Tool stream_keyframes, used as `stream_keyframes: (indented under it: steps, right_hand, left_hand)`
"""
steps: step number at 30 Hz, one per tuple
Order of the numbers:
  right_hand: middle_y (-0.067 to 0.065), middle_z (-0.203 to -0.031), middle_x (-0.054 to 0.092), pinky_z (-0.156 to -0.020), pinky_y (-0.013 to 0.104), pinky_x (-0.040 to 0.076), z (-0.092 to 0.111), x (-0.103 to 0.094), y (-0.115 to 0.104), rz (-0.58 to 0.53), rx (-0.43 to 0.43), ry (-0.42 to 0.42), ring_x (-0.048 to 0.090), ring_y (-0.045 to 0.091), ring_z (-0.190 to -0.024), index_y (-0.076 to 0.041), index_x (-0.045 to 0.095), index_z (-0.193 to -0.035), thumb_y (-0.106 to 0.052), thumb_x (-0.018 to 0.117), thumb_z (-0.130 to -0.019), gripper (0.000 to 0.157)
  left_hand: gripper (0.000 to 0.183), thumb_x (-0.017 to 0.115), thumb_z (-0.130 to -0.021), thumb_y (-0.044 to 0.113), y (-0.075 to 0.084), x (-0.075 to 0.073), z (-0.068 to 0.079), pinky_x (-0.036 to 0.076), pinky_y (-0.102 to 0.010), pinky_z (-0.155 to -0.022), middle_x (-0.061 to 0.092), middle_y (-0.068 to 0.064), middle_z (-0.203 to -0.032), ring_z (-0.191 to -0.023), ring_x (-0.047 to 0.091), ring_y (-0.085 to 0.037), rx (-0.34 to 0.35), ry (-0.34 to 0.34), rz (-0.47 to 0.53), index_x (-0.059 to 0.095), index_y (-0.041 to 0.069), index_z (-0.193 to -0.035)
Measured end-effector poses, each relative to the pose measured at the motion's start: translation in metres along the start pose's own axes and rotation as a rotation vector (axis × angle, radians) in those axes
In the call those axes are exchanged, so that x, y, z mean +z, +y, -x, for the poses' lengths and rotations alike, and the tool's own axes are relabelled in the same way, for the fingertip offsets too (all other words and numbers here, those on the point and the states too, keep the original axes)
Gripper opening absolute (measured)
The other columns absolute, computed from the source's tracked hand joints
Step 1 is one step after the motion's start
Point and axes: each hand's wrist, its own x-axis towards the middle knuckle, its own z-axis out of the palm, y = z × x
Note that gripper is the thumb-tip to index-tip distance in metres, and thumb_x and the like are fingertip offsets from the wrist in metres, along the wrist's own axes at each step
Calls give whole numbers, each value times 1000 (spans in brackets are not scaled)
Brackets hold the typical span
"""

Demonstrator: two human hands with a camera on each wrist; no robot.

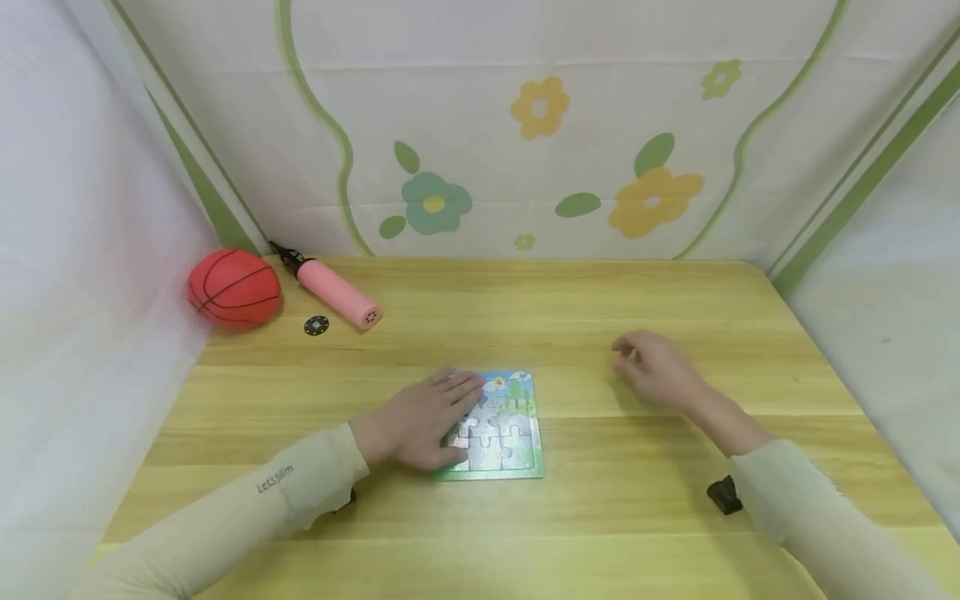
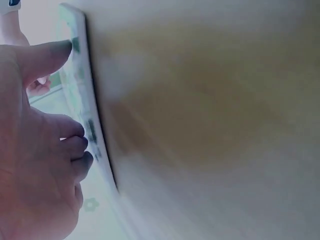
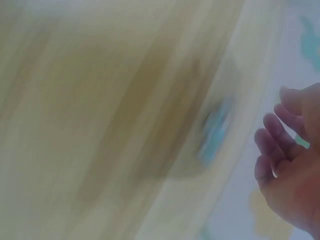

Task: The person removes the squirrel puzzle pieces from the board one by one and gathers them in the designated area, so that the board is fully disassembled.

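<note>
A square jigsaw puzzle (image 1: 498, 442) in a flat frame lies near the middle of the table, with pale blue sky, green trees and a green border. My left hand (image 1: 427, 421) rests on its left side, fingers spread across the pieces and hiding part of the picture. In the left wrist view the thumb and fingertips touch the top of the board (image 2: 90, 95). To the right of the puzzle, my right hand (image 1: 656, 371) hovers with loosely bent fingers and nothing visible in them. A small blurred light-blue thing (image 3: 215, 132) shows near its fingers in the right wrist view.
A red ball (image 1: 234, 288) with black lines sits at the back left corner. Beside it lie a pink hand pump (image 1: 337, 292) with a black nozzle and a round black chip (image 1: 317, 325). White flowered cloth (image 1: 480, 133) encloses the wooden table (image 1: 570, 533) at the back and sides.
</note>
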Motion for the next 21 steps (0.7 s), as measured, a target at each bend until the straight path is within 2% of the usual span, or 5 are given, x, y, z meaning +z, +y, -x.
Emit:
stream_keyframes:
  steps: [3, 8, 13, 18, 21]
  right_hand:
    - [20, -110, 74, -81, 47, 61, -10, 12, -29, 6, -56, 21, 68, 29, -95, 5, 70, -118, -11, 67, -99, 25]
    - [16, -111, 76, -94, 50, 60, -24, 39, -78, 7, -146, -8, 69, 33, -106, 2, 72, -114, -16, 70, -98, 25]
    - [10, -103, 76, -94, 47, 60, -35, 65, -111, 60, -209, -50, 69, 28, -100, -2, 75, -108, -28, 78, -92, 31]
    - [8, -104, 75, -93, 43, 60, -45, 81, -124, 149, -155, -96, 68, 26, -99, -5, 74, -106, -44, 81, -87, 44]
    - [8, -105, 74, -93, 42, 59, -49, 85, -129, 161, -108, -131, 67, 25, -101, -7, 73, -104, -48, 82, -86, 46]
  left_hand:
    - [93, 45, -102, 64, -3, -3, 2, 15, -45, -137, 15, -14, -176, -165, 15, -30, -23, 11, 5, 19, 3, -165]
    - [94, 40, -103, 67, -8, -3, 2, 16, -45, -137, 14, -17, -175, -165, 14, -32, -117, 6, -8, 18, -1, -165]
    - [96, 36, -102, 69, -8, 2, -1, 16, -45, -137, 16, -19, -175, -165, 16, -33, -159, -2, -12, 22, -3, -163]
    - [96, 37, -102, 69, -6, 5, 0, 17, -45, -137, 16, -19, -175, -165, 17, -34, -176, 8, -28, 23, -3, -163]
    - [96, 37, -102, 68, -5, 5, 0, 17, -45, -137, 15, -19, -175, -165, 16, -33, -188, 6, -34, 22, -3, -163]
